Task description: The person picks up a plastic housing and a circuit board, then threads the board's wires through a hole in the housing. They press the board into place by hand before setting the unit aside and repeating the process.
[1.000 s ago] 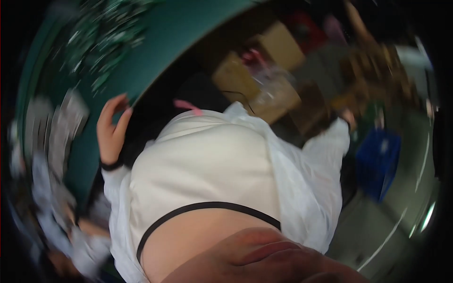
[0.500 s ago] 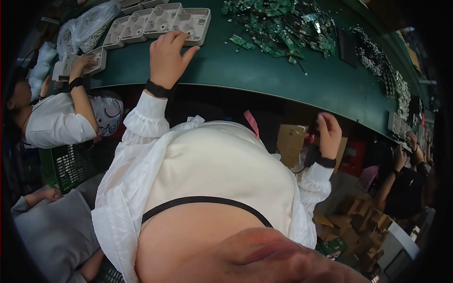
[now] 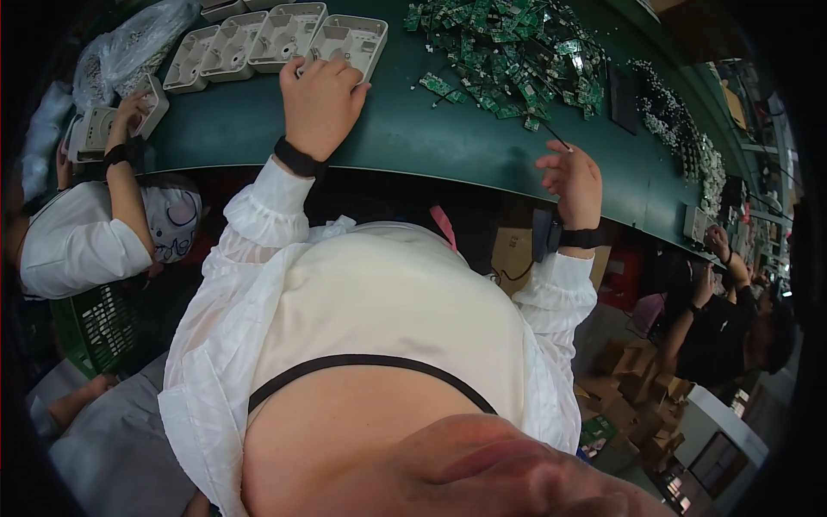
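My left hand (image 3: pixel 323 108) is at the near edge of a light-grey plastic housing (image 3: pixel 366 39), the rightmost of a row on the green bench. Its fingers curl over that edge, with the tips hidden from view. Several similar housings (image 3: pixel 231 41) with moulded compartments stand to its left, open side up. My right hand (image 3: pixel 575 185) is raised by the bench's front edge, fingers loosely bent and apart, with nothing visible in it. Just beyond its fingertips, a thin dark cable (image 3: pixel 552 133) with a pale end sticks out from a heap of green circuit boards (image 3: pixel 517 60).
A dark flat pad (image 3: pixel 624 99) and a spread of small white parts (image 3: pixel 689 129) lie to the right. A clear bag of small parts (image 3: pixel 138 47) is at far left. A co-worker's hand (image 3: pixel 129 112) holds a housing there; others work at right. Cardboard boxes (image 3: pixel 633 366) lie below.
My right hand has risen from below the bench to its front edge. The fingers of my left hand, spread before, are now curled at the housing. The whole view has shifted slightly.
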`<state>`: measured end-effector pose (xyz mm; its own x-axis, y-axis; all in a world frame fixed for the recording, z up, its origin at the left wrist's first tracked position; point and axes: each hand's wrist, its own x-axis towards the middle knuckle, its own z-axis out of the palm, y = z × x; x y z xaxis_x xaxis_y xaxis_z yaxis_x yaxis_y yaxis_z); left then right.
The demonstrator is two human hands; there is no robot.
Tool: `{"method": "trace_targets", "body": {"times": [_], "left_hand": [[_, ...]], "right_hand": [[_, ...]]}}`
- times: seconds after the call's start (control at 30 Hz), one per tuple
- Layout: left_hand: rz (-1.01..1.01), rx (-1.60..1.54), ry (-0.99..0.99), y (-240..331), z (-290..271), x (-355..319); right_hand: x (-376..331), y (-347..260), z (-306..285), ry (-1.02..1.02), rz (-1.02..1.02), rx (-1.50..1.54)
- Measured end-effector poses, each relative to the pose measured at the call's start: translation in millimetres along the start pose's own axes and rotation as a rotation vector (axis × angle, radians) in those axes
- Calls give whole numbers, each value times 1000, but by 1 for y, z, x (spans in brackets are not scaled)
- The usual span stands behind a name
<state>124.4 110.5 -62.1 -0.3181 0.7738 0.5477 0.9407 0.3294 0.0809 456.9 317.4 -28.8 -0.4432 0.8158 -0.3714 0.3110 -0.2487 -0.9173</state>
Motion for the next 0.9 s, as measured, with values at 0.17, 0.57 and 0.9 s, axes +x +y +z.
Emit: {"method": "trace_targets", "body": {"times": [0.17, 0.57, 0.9], "left_hand": [[71, -146, 43, 3, -33, -23], [381, -506, -80, 27, -48, -48], [479, -490, -122, 43, -17, -42]], "right_hand": [[13, 16, -18, -122, 164, 519], [67, 37, -20, -801, 378, 1143], [72, -22, -23, -726, 256, 1336]]}}
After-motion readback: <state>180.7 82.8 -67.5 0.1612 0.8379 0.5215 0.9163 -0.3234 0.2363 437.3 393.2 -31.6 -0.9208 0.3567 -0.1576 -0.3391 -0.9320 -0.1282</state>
